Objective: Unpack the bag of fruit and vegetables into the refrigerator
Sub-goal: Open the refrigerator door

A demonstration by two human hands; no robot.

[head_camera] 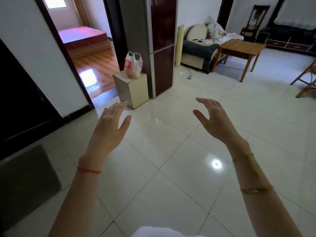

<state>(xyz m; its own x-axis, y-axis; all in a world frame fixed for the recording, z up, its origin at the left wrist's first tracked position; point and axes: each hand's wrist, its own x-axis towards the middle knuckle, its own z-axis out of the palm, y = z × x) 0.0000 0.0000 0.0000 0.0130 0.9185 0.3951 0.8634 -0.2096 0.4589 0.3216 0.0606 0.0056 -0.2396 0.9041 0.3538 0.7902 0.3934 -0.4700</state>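
Note:
A white plastic bag [133, 65] with a red print stands upright on a small cream cabinet [135, 89], its handles sticking up and pale produce showing through. Right beside it rises the tall dark-red refrigerator [163, 47], both doors closed. My left hand [109, 127] and my right hand [215, 120] are held out in front of me above the tiled floor, fingers spread, holding nothing. Both hands are well short of the bag and the refrigerator.
An open doorway [89, 53] on the left leads to a room with a wooden floor and a bed. A sofa [200, 48], a wooden table [241, 50] and a chair [307, 77] stand at the right. A dark mat [25, 183] lies at the lower left.

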